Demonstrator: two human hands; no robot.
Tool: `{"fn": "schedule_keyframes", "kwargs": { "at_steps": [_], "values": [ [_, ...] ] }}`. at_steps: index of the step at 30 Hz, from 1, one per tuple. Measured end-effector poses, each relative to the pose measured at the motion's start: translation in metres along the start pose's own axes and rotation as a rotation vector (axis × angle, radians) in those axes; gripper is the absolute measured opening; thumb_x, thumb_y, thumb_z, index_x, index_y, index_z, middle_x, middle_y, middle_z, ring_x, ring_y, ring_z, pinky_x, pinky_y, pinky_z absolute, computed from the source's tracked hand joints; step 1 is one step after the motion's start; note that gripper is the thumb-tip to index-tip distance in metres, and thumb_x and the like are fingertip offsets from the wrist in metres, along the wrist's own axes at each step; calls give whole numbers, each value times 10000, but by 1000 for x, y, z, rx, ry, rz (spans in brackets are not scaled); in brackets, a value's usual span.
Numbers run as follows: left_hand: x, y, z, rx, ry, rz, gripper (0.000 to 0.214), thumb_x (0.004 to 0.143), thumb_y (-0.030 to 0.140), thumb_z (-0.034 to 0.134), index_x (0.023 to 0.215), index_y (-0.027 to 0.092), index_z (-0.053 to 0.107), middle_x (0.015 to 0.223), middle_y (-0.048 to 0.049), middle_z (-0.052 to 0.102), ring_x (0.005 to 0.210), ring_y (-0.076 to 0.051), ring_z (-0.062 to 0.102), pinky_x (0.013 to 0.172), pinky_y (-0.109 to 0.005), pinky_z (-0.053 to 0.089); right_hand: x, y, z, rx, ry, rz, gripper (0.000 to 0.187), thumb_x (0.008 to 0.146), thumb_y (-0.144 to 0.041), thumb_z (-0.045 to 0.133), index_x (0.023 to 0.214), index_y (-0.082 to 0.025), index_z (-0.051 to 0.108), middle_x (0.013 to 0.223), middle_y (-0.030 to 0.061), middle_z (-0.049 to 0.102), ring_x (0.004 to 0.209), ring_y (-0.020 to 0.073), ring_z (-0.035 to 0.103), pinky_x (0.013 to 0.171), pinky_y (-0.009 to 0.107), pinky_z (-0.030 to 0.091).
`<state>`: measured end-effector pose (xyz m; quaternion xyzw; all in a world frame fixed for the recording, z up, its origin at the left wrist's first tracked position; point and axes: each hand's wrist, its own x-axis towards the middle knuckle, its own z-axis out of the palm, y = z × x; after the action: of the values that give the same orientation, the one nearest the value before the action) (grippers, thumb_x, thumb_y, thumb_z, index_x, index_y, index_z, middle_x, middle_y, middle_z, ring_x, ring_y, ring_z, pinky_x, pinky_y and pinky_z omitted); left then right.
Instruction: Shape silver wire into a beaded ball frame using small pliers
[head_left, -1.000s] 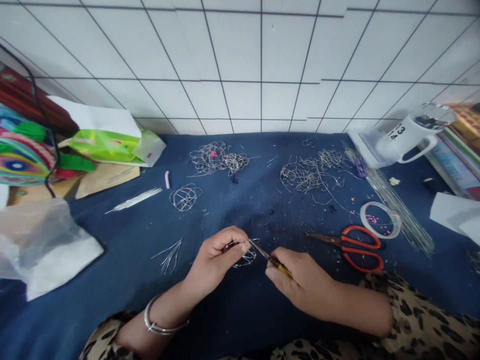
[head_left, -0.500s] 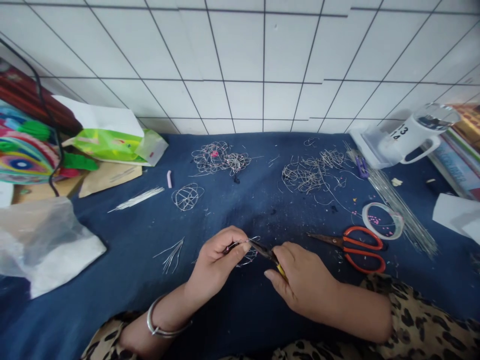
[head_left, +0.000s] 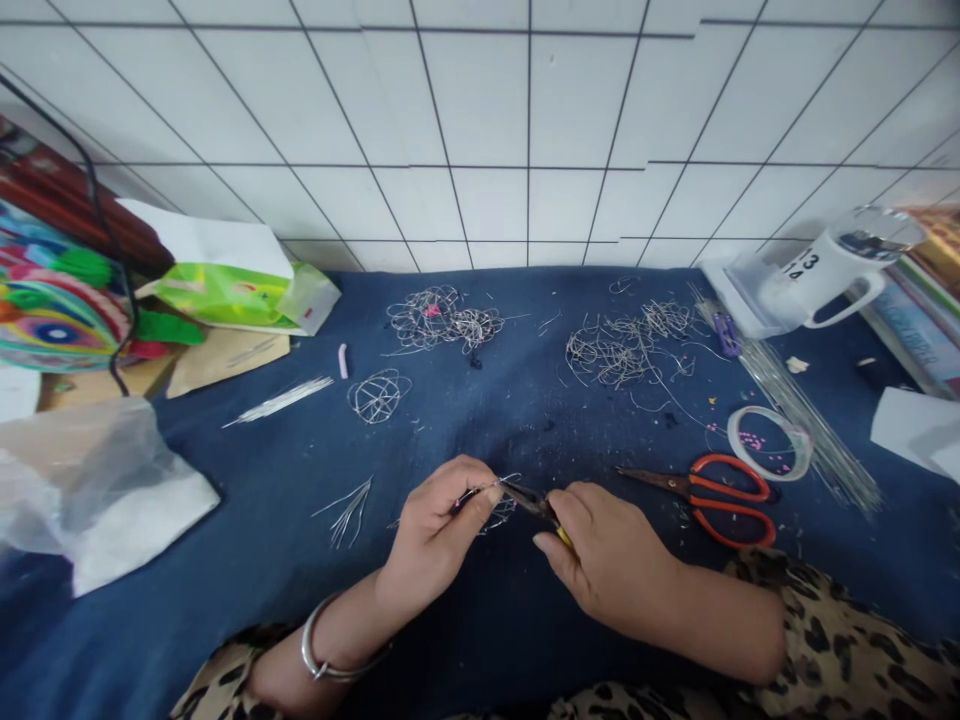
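Observation:
Between the thumb and fingers of my left hand (head_left: 442,530) is a small wire frame (head_left: 501,513), partly hidden by those fingers. My right hand (head_left: 611,550) is wrapped round pliers (head_left: 529,500) with dark jaws and yellow handles. The jaw tips meet the wire beside my left thumb; whether they clamp it I cannot tell. Left of my left hand lie several short loose wires (head_left: 349,512). A round wire frame (head_left: 379,397) rests farther back. Scissors with red handles (head_left: 727,495) lie to the right of my right hand.
Tangled wire heaps (head_left: 630,345) lie at the back, with a second wire cluster (head_left: 446,320) to their left. A clear ring-shaped dish (head_left: 806,455) with pink beads, long straight wires (head_left: 817,425) and a white mug (head_left: 832,275) stand right. A plastic bag (head_left: 142,500) lies left.
The whole view has shifted slightly to the right and down. Both hands keep nearly the same pose, with the plier tips still at the wire frame.

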<state>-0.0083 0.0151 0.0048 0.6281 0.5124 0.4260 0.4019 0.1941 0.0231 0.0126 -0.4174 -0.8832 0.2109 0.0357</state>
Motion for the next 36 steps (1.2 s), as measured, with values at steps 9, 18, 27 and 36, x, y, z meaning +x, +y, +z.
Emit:
{"fn": "schedule_keyframes", "kwargs": {
  "at_steps": [9, 18, 27, 36],
  "values": [
    [0, 2, 1, 80, 12, 35, 103, 827, 92, 512, 805, 150, 593, 771, -36, 554, 704, -137, 520, 642, -251, 415, 0, 1, 4, -62, 81, -36, 308, 893, -342, 339, 1043, -133, 507, 889, 92, 549, 792, 212, 515, 668, 341, 443],
    [-3, 2, 2, 47, 35, 16, 97, 830, 98, 518, 805, 159, 590, 773, -29, 555, 706, -134, 519, 641, -255, 411, 0, 2, 6, -178, 194, -86, 306, 889, -323, 374, 1056, -113, 522, 862, 95, 561, 773, 210, 513, 621, 319, 431],
    [-1, 2, 1, -13, -1, -38, 102, 846, 136, 518, 759, 154, 569, 741, -20, 537, 679, -126, 500, 648, -265, 393, 1, 3, 4, -262, 206, -107, 293, 893, -317, 382, 1029, -114, 543, 813, 87, 559, 739, 206, 516, 572, 308, 407],
    [-1, 0, 1, -48, -13, -90, 103, 843, 168, 525, 752, 153, 570, 741, -21, 540, 671, -127, 500, 640, -258, 393, 2, 5, 4, -206, 180, -97, 274, 899, -306, 367, 1016, -129, 541, 806, 78, 552, 736, 192, 519, 608, 303, 426]
  ]
}}
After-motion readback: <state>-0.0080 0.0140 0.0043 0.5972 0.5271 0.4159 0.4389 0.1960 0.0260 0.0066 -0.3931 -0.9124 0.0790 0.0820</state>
